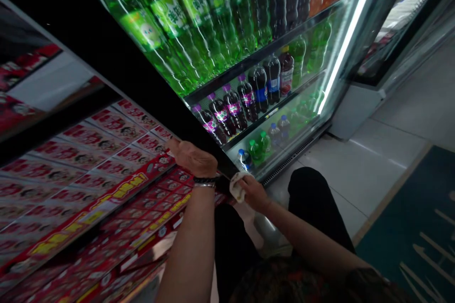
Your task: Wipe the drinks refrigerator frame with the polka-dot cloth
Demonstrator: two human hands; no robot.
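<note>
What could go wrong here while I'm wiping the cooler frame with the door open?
The left hand braces on the black frame edge beside the red packs; a slip might knock them. The right hand presses a pale cloth low on the frame, close to the small bottles on the bottom shelf, which a wide swipe could topple. The open glass door stands to the right and could be bumped on rising.
</note>
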